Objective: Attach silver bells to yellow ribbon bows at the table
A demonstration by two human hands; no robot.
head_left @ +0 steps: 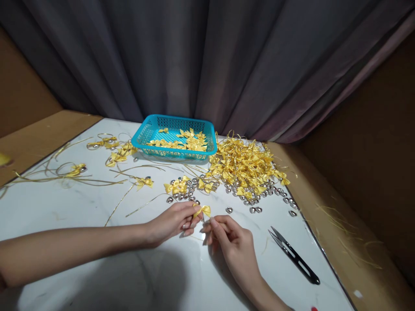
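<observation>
My left hand [173, 222] pinches a small yellow ribbon bow [204, 211] between thumb and fingers, above the white marbled tabletop [129, 268]. Close beside it, my right hand [231, 239] is closed, thumb and index finger pinched together just below the bow. What lies in that pinch is too small to make out; a thin pale strand shows beneath the hands. Silver heart-shaped beads [191, 190] are scattered just beyond my fingers, with more yellow bows [177, 185] among them. Black thread snips [295, 257] lie to the right of my right hand.
A blue plastic basket [142, 144] holding yellow bows stands at the back. Right of it is a large heap of bows with gold cords [246, 162]. Loose cords and bows [76, 169] spread across the left. A dark curtain [181, 56] hangs behind; cord scraps [343, 233] lie right.
</observation>
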